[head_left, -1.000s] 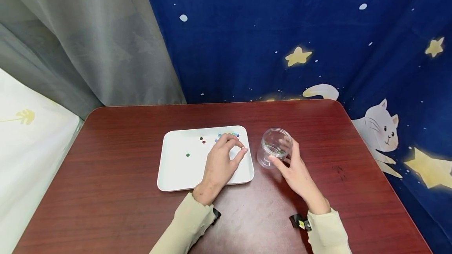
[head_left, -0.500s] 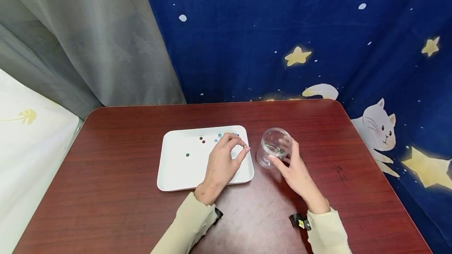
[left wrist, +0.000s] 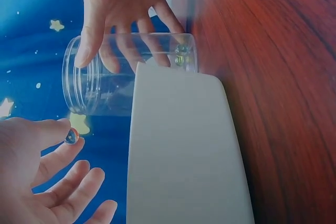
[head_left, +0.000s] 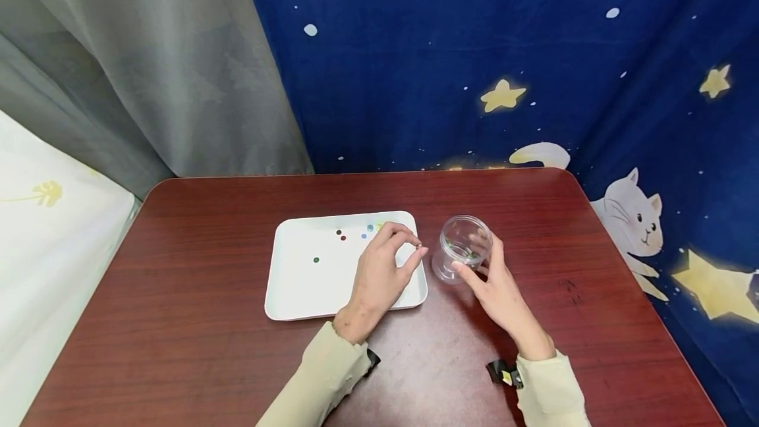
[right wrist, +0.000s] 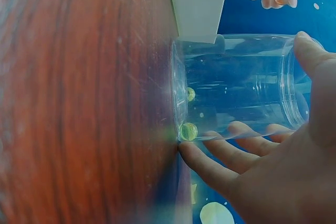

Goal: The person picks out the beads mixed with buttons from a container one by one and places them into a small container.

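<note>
Between thumb and index finger my left hand [head_left: 379,279] pinches a clear glass marble [left wrist: 72,136] with orange and blue in it. That hand is over the right side of a white tray [head_left: 296,292], its fingertips close to the jar. My right hand [head_left: 503,298] holds a clear plastic jar [right wrist: 247,85] upright on the table, thumb at the rim and fingers along the far side. Yellow-green marbles [right wrist: 189,131] lie on the jar's bottom. In the tray lie a green marble [head_left: 316,260], a red marble [head_left: 343,238] and several others, some hidden behind my left hand.
The reddish-brown wooden table [head_left: 196,269] carries the tray and jar, the jar standing just right of the tray's raised edge. Behind the table hang a blue star-patterned curtain [head_left: 409,84] and a grey curtain [head_left: 196,84].
My left hand has moved a little to the right toward the jar with the marble pinched in it. The right hand and jar have stayed in place.
</note>
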